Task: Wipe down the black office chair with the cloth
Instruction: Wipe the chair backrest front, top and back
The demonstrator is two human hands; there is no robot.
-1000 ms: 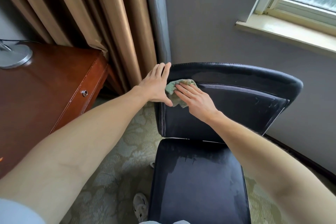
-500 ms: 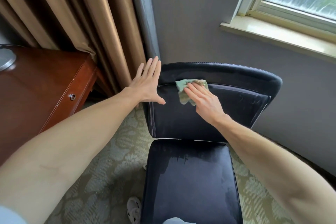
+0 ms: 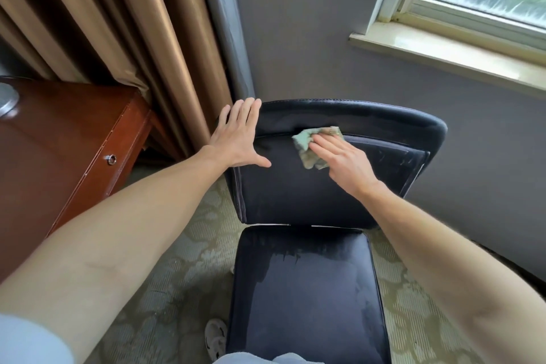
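Both my bare arms reach forward, nearly straight. My left hand [image 3: 237,134] lies flat and open, fingers together pointing up and thumb splayed out to the right. My right hand [image 3: 342,161] is palm-down, fingers extended and angled up-left, pressing flat with the wrist slightly bent.

The floor [image 3: 183,284] is covered by a pale olive carpet woven with a leaf-like pattern. On it the black leather office chair [image 3: 307,298] is set, its seat facing the viewer and its backrest toward the grey wall. To the left, a reddish-brown wooden counter [image 3: 59,139] is placed on the same carpet, with a round silver metal base [image 3: 7,99] resting on its top at the frame's edge. A light-coloured shoe [image 3: 215,338] is seen on the carpet just beside the seat's near left corner.
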